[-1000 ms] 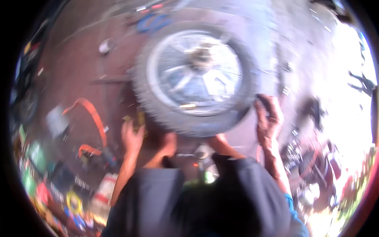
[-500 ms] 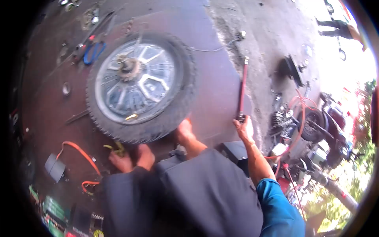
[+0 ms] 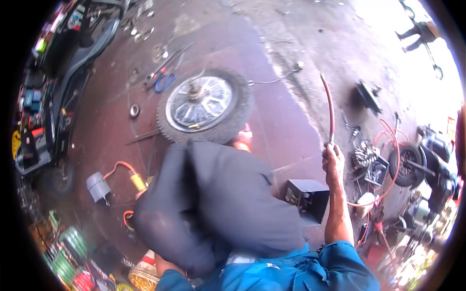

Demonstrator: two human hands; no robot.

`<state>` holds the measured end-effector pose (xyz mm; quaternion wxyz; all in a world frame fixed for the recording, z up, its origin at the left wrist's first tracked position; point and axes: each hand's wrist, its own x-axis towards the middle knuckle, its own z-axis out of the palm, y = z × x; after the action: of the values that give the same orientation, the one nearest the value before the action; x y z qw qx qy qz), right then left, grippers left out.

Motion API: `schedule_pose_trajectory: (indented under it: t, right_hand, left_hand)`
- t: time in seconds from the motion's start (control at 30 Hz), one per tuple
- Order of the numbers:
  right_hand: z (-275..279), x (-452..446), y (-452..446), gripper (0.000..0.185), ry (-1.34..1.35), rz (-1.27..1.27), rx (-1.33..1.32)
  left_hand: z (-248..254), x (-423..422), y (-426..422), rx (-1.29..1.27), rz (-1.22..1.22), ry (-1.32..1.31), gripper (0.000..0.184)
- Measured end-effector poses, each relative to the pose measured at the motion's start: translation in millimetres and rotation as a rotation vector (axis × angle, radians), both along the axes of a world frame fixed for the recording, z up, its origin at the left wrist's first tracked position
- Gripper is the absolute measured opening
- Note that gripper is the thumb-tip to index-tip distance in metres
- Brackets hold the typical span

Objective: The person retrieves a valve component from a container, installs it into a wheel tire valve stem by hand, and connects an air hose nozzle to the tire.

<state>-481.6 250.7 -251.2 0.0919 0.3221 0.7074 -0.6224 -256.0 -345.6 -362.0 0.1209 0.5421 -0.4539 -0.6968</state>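
Note:
My right hand (image 3: 333, 159) is closed around the lower end of a short red hose (image 3: 329, 106). The hose points upward, bends slightly and has a pale metal tip. My left forearm (image 3: 167, 266) runs behind my bent knee, so its hand is mostly or wholly hidden. A bit of skin shows below a yellow sleeve (image 3: 138, 182) on an orange cord; whether it is my hand or foot I cannot tell. A spoked wheel with a knobbly tyre (image 3: 238, 114) lies flat in front of my knees, sprocket side up. By its near edge is one foot (image 3: 242, 140).
A black box (image 3: 308, 194) stands right of my knees. Left are a grey cylindrical device (image 3: 98, 186), a metal ring (image 3: 134, 110), blue-handled tool (image 3: 165, 82) and motorcycle body (image 3: 73, 82). Orange hose (image 3: 388, 186) and parts lie right. A person's legs (image 3: 417, 36) show at top right.
My view has pulled back and now takes in more of my lap and shirt. The red hose, straight before, is now bent in my right hand. My left hand area has become hidden by the knee.

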Motion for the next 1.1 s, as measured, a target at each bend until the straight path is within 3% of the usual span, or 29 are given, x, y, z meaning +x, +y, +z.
schedule_pose_trajectory:
  t: [0.1, 0.13, 0.2, 0.23, 0.3, 0.37, 0.4, 0.47, 0.5, 0.53, 0.6, 0.63, 0.67, 0.73, 0.77, 0.8, 0.83, 0.9, 0.97, 1.03, 1.1]
  right_hand:
    - [72, 4, 2, 0.031, 0.258, 0.120, -0.143]
    - [96, 7, 1, 0.034, 0.325, 0.142, -0.195]
    - [132, 14, -15, 0.038, 0.441, 0.137, -0.313]
    - [145, 16, -28, 0.039, 0.487, 0.110, -0.377]
    - [183, 19, -57, 0.039, 0.508, 0.118, -0.505]
    - [202, 16, -74, 0.036, 0.486, 0.254, -0.519]
    - [211, 17, -84, 0.034, 0.501, 0.298, -0.430]
    - [226, 22, -101, 0.034, 0.555, 0.361, -0.235]
    - [234, 27, -100, 0.035, 0.519, 0.391, -0.282]
    - [240, 35, -93, 0.036, 0.470, 0.422, -0.327]
    - [234, 49, -88, 0.041, 0.425, 0.431, -0.432]
    - [230, 53, -85, 0.041, 0.413, 0.448, -0.464]
    - [225, 56, -84, 0.041, 0.401, 0.460, -0.500]
    - [217, 60, -84, 0.040, 0.359, 0.516, -0.513]
    - [216, 60, -89, 0.039, 0.369, 0.538, -0.474]
    - [217, 60, -96, 0.038, 0.386, 0.561, -0.432]
    - [219, 59, -101, 0.038, 0.400, 0.587, -0.390]
    - [219, 56, -100, 0.042, 0.398, 0.691, -0.245]
    - [220, 53, -104, 0.043, 0.452, 0.833, -0.078]
    - [226, 56, -116, 0.035, 0.576, 0.960, 0.062]
    - [233, 58, -124, 0.035, 0.520, 1.103, 0.117]
  left_hand:
    - [125, -27, -64, 0.070, 0.023, 0.638, 0.058]
    - [204, -68, -20, -0.134, 0.237, 0.653, 0.058]
    - [262, -58, -66, 0.042, -0.321, 1.124, 0.054]
    - [307, -74, -39, -0.091, -0.257, 1.208, 0.051]
    - [372, -98, 20, -0.093, -0.461, 1.313, 0.041]
    - [411, -130, 94, -0.173, -0.711, 1.222, 0.036]
    - [419, -144, 126, -0.305, -0.691, 1.105, 0.034]
    - [424, -161, 172, -0.929, -0.662, 0.887, 0.028]
    - [434, -152, 195, -1.049, -0.703, 0.797, 0.028]
    - [438, -143, 193, -1.404, -0.865, 0.728, 0.032]
    - [432, -131, 198, -1.429, -1.116, 0.953, 0.038]
    - [432, -121, 197, -1.409, -1.383, 0.881, 0.040]
    - [429, -106, 205, -1.401, -1.563, 0.691, 0.044]
    - [393, -76, 225, -1.334, -1.857, 0.554, 0.048]
    - [370, -56, 235, -1.334, -1.937, 0.550, 0.054]
    - [338, -32, 237, -1.368, -1.859, 0.721, 0.059]
    - [332, -22, 241, -1.161, -2.050, 0.590, 0.059]
    - [345, -34, 237, -1.113, -1.992, 0.728, 0.057]
    - [383, -56, 215, -1.292, -1.591, 0.774, 0.055]
    - [415, -79, 205, -1.807, -1.249, 0.734, 0.053]
    - [434, -102, 207, -1.966, -1.305, 0.559, 0.050]
